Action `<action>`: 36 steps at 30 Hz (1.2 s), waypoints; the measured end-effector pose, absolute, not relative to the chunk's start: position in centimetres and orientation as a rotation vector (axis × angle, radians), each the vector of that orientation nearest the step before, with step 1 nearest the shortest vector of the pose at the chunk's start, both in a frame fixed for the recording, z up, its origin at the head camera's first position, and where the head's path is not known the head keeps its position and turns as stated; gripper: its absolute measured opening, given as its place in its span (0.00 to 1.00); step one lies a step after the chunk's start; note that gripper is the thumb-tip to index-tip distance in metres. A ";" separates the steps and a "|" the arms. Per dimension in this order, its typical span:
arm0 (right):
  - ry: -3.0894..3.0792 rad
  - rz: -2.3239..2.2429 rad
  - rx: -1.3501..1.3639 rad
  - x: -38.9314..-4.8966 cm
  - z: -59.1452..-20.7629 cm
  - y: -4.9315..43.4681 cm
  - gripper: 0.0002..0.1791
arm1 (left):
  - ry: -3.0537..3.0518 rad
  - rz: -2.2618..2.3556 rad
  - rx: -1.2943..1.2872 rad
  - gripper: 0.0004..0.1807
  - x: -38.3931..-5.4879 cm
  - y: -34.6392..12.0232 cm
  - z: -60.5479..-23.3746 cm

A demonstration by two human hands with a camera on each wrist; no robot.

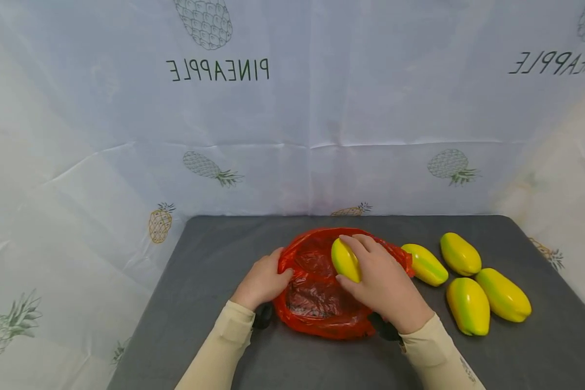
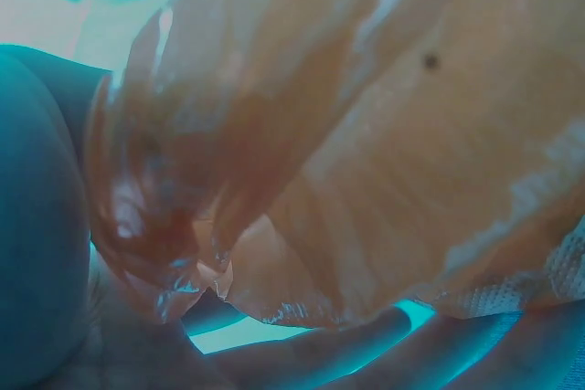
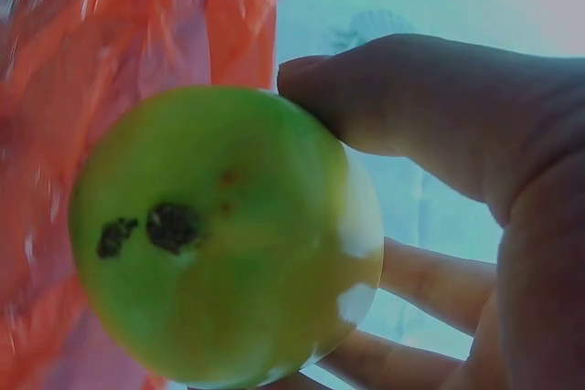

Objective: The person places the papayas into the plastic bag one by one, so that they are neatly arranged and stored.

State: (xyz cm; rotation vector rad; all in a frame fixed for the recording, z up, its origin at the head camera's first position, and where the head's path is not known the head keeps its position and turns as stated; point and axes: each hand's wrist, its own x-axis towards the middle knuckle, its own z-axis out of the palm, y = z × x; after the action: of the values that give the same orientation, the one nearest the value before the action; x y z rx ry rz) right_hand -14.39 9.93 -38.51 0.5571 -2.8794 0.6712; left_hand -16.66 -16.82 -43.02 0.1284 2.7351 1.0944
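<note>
A red plastic bag (image 1: 312, 311) lies on the table with its mouth spread wide. My left hand (image 1: 260, 279) grips the bag's left edge, the thumb on the inner side and the fingers outside; the left wrist view shows the film (image 2: 384, 152) close up. In my right hand (image 1: 382, 279) I hold a yellow-green papaya (image 1: 345, 260) over the bag's opening, thumb and fingers around it. Its rounded end with dark marks faces the right wrist view, where the papaya (image 3: 219, 235) has red film beside it. The bag's bottom is partly hidden by the right hand.
Several more yellow papayas with green streaks lie to the right of the bag, the nearest papaya (image 1: 425, 264) close to its right edge. The dark grey table (image 1: 214, 254) ends at a pale curtain (image 1: 370, 108) printed with pineapples.
</note>
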 end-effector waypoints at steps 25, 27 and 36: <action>-2.983 0.823 0.634 -14.8 -43.1 2.6 0.43 | 2.724 1.103 0.166 0.34 -16.9 -16.6 -43.2; -2.987 0.823 0.657 -14.8 -43.4 2.4 0.43 | 2.724 1.104 0.161 0.34 -16.8 -16.6 -43.1; -2.993 0.831 0.732 -14.6 -43.9 1.6 0.44 | 2.727 1.122 0.136 0.31 -16.8 -16.9 -43.0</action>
State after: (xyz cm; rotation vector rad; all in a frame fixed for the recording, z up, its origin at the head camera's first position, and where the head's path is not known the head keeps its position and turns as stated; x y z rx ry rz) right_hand -14.61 1.62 -43.90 0.7324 -2.9930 0.8307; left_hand -16.82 -16.91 -43.04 0.1360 2.7270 1.1218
